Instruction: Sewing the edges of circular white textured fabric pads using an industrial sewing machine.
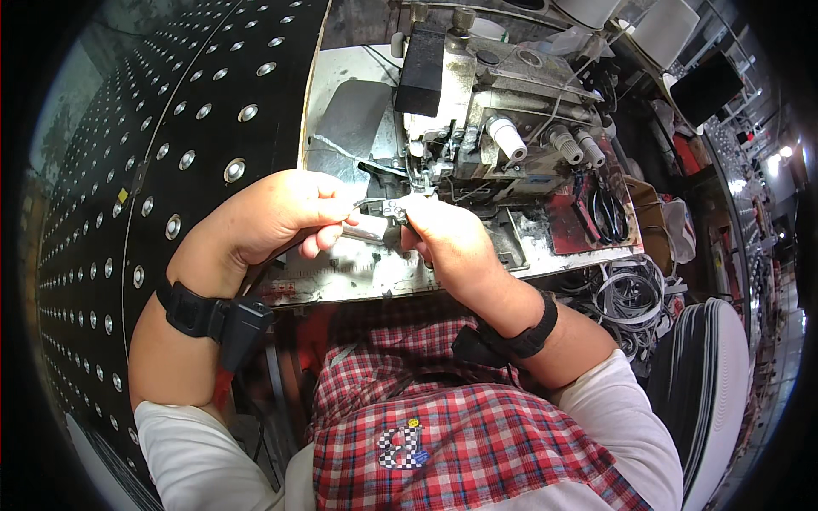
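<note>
The left hand (271,215) is curled, thumb and forefinger pressed together on a thin pale thread (368,201) that runs off toward 3 o'clock; under its fingers, just beside them, sits a small shiny metal plate (368,228) on the machine bed. The right hand (445,237) is closed too, its fingertips pinching a small silver metal part (394,209), which looks like a presser foot, though it is too small to be sure. The two hands nearly meet, the thread bridging the narrow gap between them, right in front of the needle area of the overlock sewing machine (486,128), which stands at 12 o'clock from the hands.

The machine is grey, worn and grimy, with a black cover at its upper left and white ribbed knobs (545,140) on its front at about 1 o'clock from the right hand. It rests on a pale, scuffed sewing table (341,281) whose front edge runs under both wrists. At 3 o'clock from the right hand a pair of black-handled scissors (607,215) lies on a red patch of the table. At 9 o'clock a broad black surface studded with rows of shiny round rivets (170,153) spreads to the frame's edge. Each wrist wears a black strap (194,312). At 6 o'clock, a red plaid garment (443,443) covers the person's front, and a bundle of white cords (626,294) hangs at 4 o'clock
</note>
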A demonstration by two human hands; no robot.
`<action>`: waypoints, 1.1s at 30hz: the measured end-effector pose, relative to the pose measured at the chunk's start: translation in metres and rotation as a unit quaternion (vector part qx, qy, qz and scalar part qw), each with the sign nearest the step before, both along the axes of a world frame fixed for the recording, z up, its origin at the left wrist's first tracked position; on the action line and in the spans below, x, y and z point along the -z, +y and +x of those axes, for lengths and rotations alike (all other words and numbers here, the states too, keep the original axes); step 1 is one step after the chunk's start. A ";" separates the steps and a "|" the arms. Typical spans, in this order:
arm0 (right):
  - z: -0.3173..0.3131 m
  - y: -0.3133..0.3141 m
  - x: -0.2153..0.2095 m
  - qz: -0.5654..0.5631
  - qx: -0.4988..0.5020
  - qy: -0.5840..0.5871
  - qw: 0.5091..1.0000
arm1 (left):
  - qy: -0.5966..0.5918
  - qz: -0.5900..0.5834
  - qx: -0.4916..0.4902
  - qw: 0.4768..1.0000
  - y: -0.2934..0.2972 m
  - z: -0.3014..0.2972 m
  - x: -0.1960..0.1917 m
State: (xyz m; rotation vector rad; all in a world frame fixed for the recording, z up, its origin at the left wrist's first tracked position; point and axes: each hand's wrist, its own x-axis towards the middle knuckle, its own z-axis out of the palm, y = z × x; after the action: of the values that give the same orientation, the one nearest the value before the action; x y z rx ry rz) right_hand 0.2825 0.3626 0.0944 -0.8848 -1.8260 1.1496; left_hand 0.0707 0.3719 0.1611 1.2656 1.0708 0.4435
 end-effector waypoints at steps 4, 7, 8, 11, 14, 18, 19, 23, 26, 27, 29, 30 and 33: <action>-0.002 0.000 0.001 -0.110 0.041 0.078 0.990 | -0.010 -0.012 -0.001 1.000 0.000 0.000 -0.001; -0.006 0.006 -0.004 -0.213 0.052 0.123 0.968 | -0.005 -0.022 0.000 1.000 -0.001 0.002 -0.001; -0.006 0.007 -0.008 -0.214 0.052 0.123 0.968 | -0.008 -0.023 -0.001 1.000 -0.002 0.002 -0.001; -0.008 0.013 -0.017 -0.392 -0.011 0.183 0.902 | 0.011 -0.016 0.011 1.000 -0.003 0.004 -0.003; -0.010 0.018 -0.022 -0.448 -0.034 0.172 0.877 | 0.027 -0.020 0.034 0.999 -0.004 0.005 -0.005; -0.009 0.018 -0.022 -0.449 -0.032 0.194 0.872 | 0.058 -0.009 0.039 0.998 -0.005 0.008 -0.007; -0.008 0.018 -0.021 -0.448 -0.032 0.194 0.872 | 0.059 0.003 0.041 0.997 -0.005 0.009 -0.007; -0.008 0.018 -0.019 -0.435 -0.027 0.214 0.874 | 0.030 -0.020 0.025 0.999 -0.004 0.008 -0.007; -0.007 0.018 -0.021 -0.436 -0.023 0.220 0.872 | 0.035 -0.017 0.025 0.999 -0.003 0.007 -0.006; -0.007 0.018 -0.022 -0.441 -0.019 0.221 0.870 | 0.036 -0.016 0.028 0.999 -0.003 0.006 -0.005; -0.007 0.019 -0.023 -0.437 -0.023 0.223 0.871 | 0.037 -0.015 0.032 0.999 -0.003 0.005 -0.005; -0.007 0.019 -0.023 -0.432 -0.021 0.224 0.873 | 0.035 -0.015 0.027 0.999 -0.003 0.005 -0.004; -0.011 0.018 -0.021 -0.383 -0.016 0.214 0.898 | 0.029 -0.017 0.020 0.999 -0.004 0.006 -0.005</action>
State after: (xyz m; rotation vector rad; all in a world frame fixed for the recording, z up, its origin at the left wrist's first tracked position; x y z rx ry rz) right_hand 0.2713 0.3807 0.1153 -0.9139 -1.0123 1.9613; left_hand 0.0764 0.3682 0.1659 1.2738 1.0958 0.3574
